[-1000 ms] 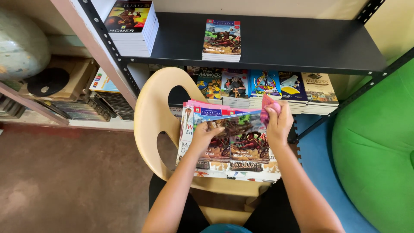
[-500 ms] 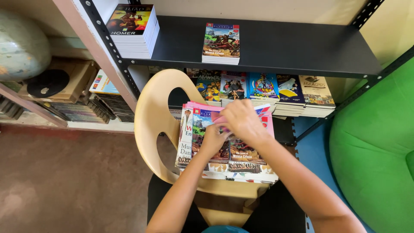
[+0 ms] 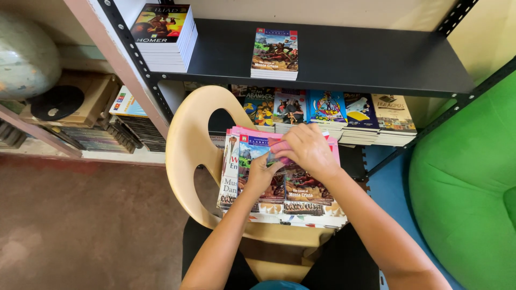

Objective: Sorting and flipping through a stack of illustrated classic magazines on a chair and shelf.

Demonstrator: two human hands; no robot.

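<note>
— What are the hands doing?

— Both rest on the books (image 3: 279,188) spread on the chair (image 3: 193,156). The left hand (image 3: 262,174) lies on the top book near its left half, fingers curled loosely, thumb pointing up toward the other hand. Whether it pinches the cover I cannot tell.

— And the right hand?

— The right hand (image 3: 307,149) sits over the far edge of the books, fingers bent down and drawn together on a pink cloth (image 3: 279,149). Only a corner of the cloth shows beneath the knuckles. It presses the cloth against the top cover, near its far left corner.

— Where exactly are the books?

— Fanned across the chair's seat, covering most of it, their far edge against the chair's back. The chair's curved back with its oval hole stands to the left of them.

— What holds the rest?

— A black shelf (image 3: 376,64) behind the chair. On its top board, one stack (image 3: 164,35) sits at the left end and a thinner stack (image 3: 275,51) near the middle; the right half is bare board. The lower board carries a row of stacks (image 3: 328,110) side by side, just beyond the chair's back.

— Anything at the sides?

— A green beanbag (image 3: 467,188) at the right, and a second shelf at the left with a globe (image 3: 24,59).
</note>
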